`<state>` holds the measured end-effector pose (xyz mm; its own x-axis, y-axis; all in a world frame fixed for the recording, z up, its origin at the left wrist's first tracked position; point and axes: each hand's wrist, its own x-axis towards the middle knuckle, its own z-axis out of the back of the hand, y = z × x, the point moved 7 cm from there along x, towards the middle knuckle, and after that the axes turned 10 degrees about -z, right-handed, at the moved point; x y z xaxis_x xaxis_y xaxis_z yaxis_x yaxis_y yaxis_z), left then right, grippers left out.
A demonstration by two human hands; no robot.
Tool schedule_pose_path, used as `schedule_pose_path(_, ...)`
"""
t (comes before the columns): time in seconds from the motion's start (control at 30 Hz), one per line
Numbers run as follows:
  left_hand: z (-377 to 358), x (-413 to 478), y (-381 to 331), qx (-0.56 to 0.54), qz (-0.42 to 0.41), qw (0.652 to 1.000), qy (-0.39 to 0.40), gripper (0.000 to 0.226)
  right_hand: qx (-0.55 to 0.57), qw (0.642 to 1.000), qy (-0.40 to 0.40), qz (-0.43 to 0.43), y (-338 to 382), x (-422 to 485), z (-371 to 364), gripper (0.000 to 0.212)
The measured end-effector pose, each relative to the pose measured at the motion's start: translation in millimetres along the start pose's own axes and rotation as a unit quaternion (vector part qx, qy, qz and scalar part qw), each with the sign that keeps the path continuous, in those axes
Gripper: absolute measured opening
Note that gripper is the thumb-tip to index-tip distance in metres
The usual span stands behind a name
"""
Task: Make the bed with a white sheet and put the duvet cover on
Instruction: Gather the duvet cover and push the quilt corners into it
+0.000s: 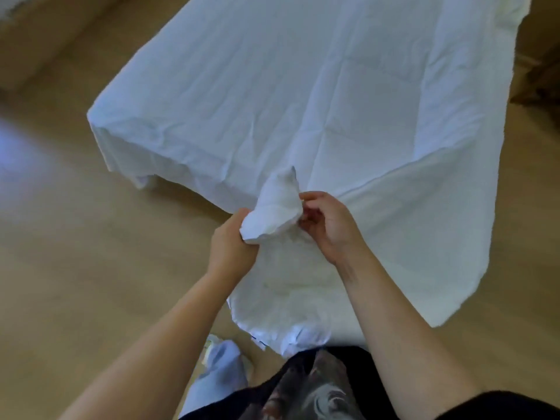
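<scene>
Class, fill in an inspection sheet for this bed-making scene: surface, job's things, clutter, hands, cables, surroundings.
Surface: bed, fully draped in white, creased.
Job's things: white cloth spread over it; cannot tell whether it is the sheet or the duvet cover; its near corner is bunched up.
Clutter: nothing seen.
Hands: left hand grips the near corner; right hand pinches it from the other side.
Cables: nothing seen.
Surroundings: wooden floor; socked foot; brown object at the right edge, unclear.

Forearms (169, 344) bare. Black sleeve (500, 404) on the right arm. Dark top (312, 389), grey-brown swirl print. Pale sock (224, 368) on one foot.
</scene>
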<state>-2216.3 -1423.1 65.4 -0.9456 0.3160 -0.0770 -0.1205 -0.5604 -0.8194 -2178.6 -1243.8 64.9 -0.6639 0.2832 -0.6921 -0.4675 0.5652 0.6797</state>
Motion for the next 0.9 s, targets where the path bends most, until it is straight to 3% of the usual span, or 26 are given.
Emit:
schedule_pose_path(0.1, 85.4, 12.2, 32.5, 0.024, -0.006, 1.000, -0.005, 0.020, -0.035, 0.955, -0.278, 0.099, 5.4, -15.4, -15.6, 0.008)
schedule_pose_path(0.17, 121.1, 20.0, 39.9, 0.067, -0.037, 0.996, 0.041, 0.023, -0.031, 0.929, -0.370, 0.009, -12.6, -10.5, -28.5, 0.062)
schedule_pose_path(0.23, 141.8, 29.3, 44.3, 0.093, -0.071, 0.989, 0.089, 0.018, 0.046, 0.937, -0.324, -0.121, -32.6, 4.5, -60.4, 0.103)
schedule_pose_path(0.27, 152.8, 35.9, 46.0, 0.091, -0.081, 0.988, 0.096, 0.013, 0.095, 0.944, -0.280, -0.148, -37.4, 14.4, -80.9, 0.109)
schedule_pose_path(0.3, 164.6, 43.9, 49.8, 0.084, -0.085, 0.988, 0.096, 0.008, 0.120, 0.951, -0.246, -0.144, -36.0, 26.3, -99.5, 0.106)
schedule_pose_path(0.4, 212.3, 75.0, 78.3, 0.037, -0.068, 0.995, 0.064, 0.008, 0.080, 0.964, -0.246, -0.064, -11.4, 58.0, -155.7, 0.064)
schedule_pose_path(0.47, 251.9, 99.1, 101.8, 0.000, -0.052, 0.998, 0.040, 0.011, 0.070, 0.973, -0.219, -0.032, 2.2, 83.9, -206.6, 0.047)
schedule_pose_path(0.53, 287.6, 130.1, 126.3, -0.016, -0.045, 0.997, 0.060, 0.009, 0.088, 0.982, -0.169, -0.006, 18.0, 112.9, -269.6, 0.040)
schedule_pose_path(0.67, 354.2, 210.8, 180.6, -0.113, 0.017, 0.982, 0.150, 0.047, 0.032, 0.999, -0.032, -0.014, 27.3, 170.9, -423.8, 0.030)
schedule_pose_path(0.77, 401.3, 274.2, 216.5, -0.190, 0.077, 0.954, 0.218, 0.055, -0.087, 0.994, 0.045, -0.044, 6.3, 199.3, -518.4, 0.023)
schedule_pose_path(0.9, 429.8, 344.3, 250.5, -0.137, 0.122, 0.948, 0.262, 0.068, -0.282, 0.956, 0.051, -0.069, -23.5, 227.1, -575.8, 0.021)
